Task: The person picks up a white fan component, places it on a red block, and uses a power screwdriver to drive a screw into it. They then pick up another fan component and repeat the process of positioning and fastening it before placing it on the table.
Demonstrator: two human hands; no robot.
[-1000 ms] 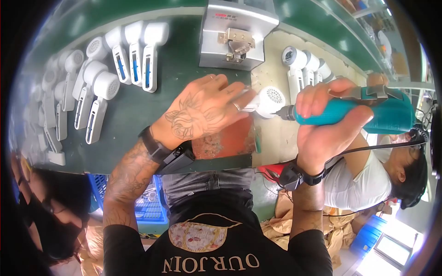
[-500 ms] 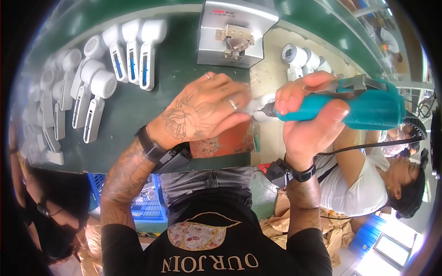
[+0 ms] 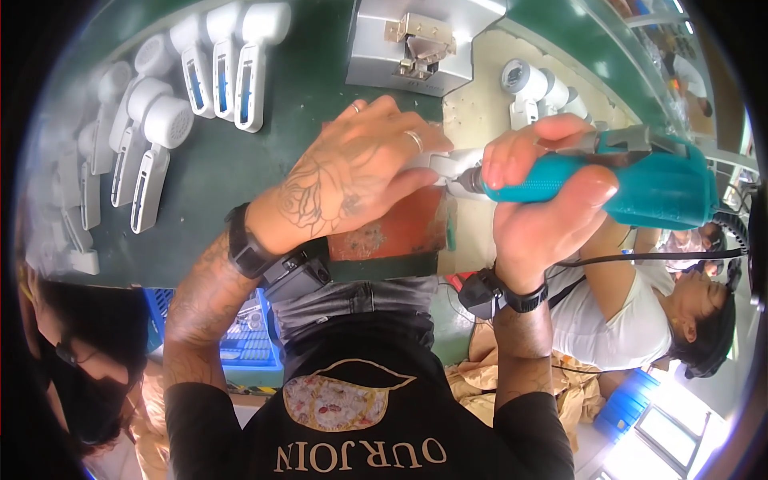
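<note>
My right hand [image 3: 552, 188] is wrapped around a teal electric screwdriver [image 3: 664, 184] with a cord at its rear. The screwdriver's tip points left and meets a white plastic part [image 3: 448, 163]. My left hand [image 3: 360, 172] is closed over that part, palm down, hiding most of it. Beneath the left hand lies a worn red-brown pad [image 3: 392, 232]. To the left stand several white handheld housings with round heads, such as the nearest housing [image 3: 166, 124]; some have blue strips in their handles.
A silver metal box with a bracket on its front, a screw feeder by its look [image 3: 424, 48], stands ahead. More white housings [image 3: 528, 84] lie beyond my right hand. A person in a white top [image 3: 616, 312] sits at the right. Below the table's edge is a blue basket [image 3: 248, 336].
The table and its things sit higher in the picture. My left hand has shifted slightly, and more of the white part shows by the screwdriver's tip. Both grips stay the same.
</note>
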